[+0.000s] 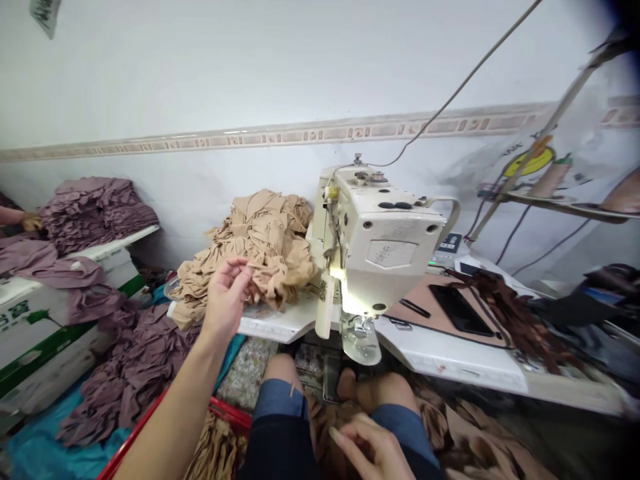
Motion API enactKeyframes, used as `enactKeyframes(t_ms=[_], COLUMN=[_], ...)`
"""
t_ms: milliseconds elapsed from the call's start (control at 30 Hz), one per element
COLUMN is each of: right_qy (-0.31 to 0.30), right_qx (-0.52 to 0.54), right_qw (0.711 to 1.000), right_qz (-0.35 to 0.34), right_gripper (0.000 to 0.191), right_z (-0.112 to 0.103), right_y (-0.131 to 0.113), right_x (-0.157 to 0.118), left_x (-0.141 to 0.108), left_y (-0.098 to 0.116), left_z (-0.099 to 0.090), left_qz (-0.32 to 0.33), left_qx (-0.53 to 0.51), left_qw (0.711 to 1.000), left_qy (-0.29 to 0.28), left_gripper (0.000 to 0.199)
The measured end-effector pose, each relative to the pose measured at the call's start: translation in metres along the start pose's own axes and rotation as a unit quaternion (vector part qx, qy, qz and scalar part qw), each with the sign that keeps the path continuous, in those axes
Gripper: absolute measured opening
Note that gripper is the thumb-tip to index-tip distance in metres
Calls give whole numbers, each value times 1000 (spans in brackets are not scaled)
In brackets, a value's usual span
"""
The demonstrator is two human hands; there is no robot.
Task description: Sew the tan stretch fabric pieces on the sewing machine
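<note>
My left hand [230, 293] reaches to the near edge of a heap of tan cloth pieces [265, 227] on the sewing table. Its thumb and fingers are pinched on a bunched tan cloth piece [270, 277]. Low over my lap, my right hand [375, 450] has its fingers curled together, slightly blurred; whatever lies between them is hidden. Brown cloth [327, 423] hangs between my knees, just behind that hand. A white sewing machine [385, 240], its lamp lit, stands to the right of the tan heap.
Brown strips [520, 313] and a black phone [460, 310] lie on the table's right side. Mauve cloth [135, 373] is piled at left, beside a red basket [145, 427] holding tan cloth. Another person's hand [30, 220] shows at far left. A thread stand [560, 200] rises at right.
</note>
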State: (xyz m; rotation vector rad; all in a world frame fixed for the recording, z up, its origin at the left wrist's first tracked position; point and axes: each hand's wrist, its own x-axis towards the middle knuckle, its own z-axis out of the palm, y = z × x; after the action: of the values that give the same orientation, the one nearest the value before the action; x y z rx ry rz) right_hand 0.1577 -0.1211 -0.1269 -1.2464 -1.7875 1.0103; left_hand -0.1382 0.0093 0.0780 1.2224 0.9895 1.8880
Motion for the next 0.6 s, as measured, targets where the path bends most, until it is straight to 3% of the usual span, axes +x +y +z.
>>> enactKeyframes(t_ms=[133,200,267,367,500,600], right_qy=[104,141,123,62,39,21], right_qx=[43,65,97,134,101,54], right_qw=[992,986,986,988,994,998], right_qz=[-53,-65,-60,-37,-8,21], right_gripper=[26,36,48,32,4,7], right_z=[18,23,28,33,27,10], right_y=[-50,-61,-64,-61,-51,-38], right_x=[17,27,36,43,35,21], left_x=[-63,-88,-110,-134,-158,-176], left_y=[-5,-24,-47,-74,-87,-90], left_z=[6,4,0,-5,-9,-9], left_qz=[-150,-227,-300,-372,-413,-422], left_qx=[-17,-24,-30,-30,-29,15], left_qw=[987,970,947,918,899,875], left_qy=[-61,-88,-116,-134,-142,-237], left_gripper=[40,40,41,45,47,48])
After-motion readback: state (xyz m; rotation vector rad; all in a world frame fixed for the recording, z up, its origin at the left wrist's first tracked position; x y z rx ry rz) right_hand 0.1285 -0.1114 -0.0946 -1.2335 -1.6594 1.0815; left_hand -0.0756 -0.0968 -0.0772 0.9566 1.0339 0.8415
